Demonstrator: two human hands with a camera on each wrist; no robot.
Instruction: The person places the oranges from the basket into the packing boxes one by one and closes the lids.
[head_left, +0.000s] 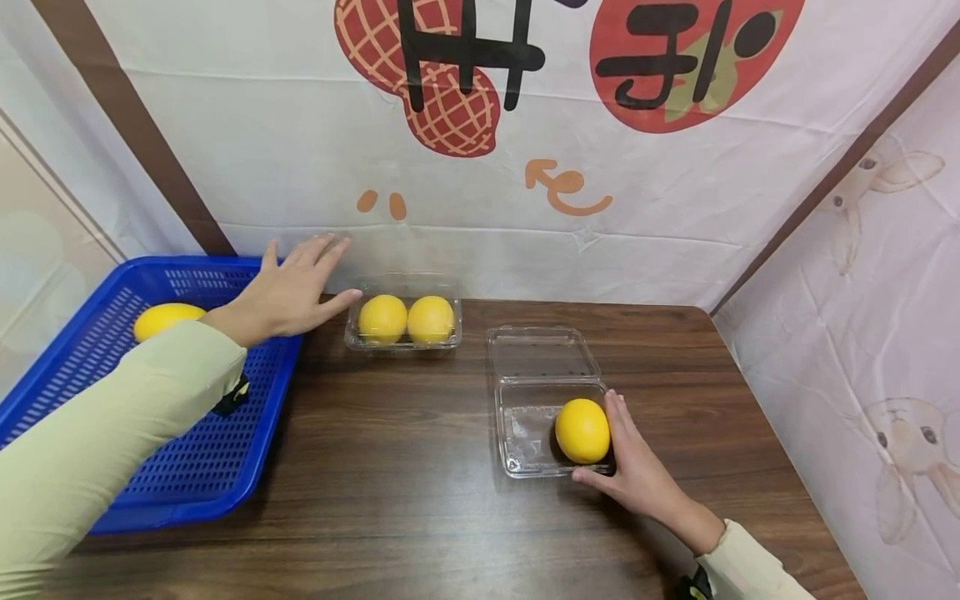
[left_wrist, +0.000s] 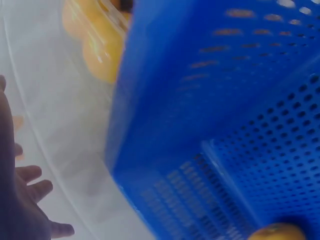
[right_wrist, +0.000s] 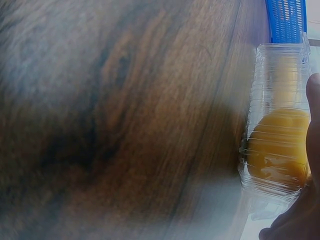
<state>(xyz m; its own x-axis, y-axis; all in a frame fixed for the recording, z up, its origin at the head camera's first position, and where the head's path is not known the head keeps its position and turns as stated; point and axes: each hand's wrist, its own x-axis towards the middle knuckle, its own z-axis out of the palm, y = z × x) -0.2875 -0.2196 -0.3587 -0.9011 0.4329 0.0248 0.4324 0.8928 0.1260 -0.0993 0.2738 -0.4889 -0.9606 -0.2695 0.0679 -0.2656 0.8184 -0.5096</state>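
Observation:
My left hand (head_left: 288, 292) hovers over the right rim of the blue basket (head_left: 258, 467), fingers spread and holding nothing. Its thumb points at a closed clear plastic box (head_left: 405, 342) with two round yellow fruits (head_left: 383, 319) inside. In the left wrist view, the fingers (left_wrist: 37, 190) show splayed beside the basket. My right hand (head_left: 641, 471) holds the right end of an open clear clamshell box (head_left: 525, 471), thumb at its front edge and fingers along the side. One round yellow fruit (head_left: 582, 431) sits in that box's right half; the lid (head_left: 543, 354) lies folded back.
Another yellow fruit (head_left: 167, 319) lies in the basket, partly behind my left forearm. The brown wooden table (head_left: 390, 517) meets a printed white cloth wall (head_left: 510, 262) at the back. A second cloth (head_left: 870, 333) hangs along the right side.

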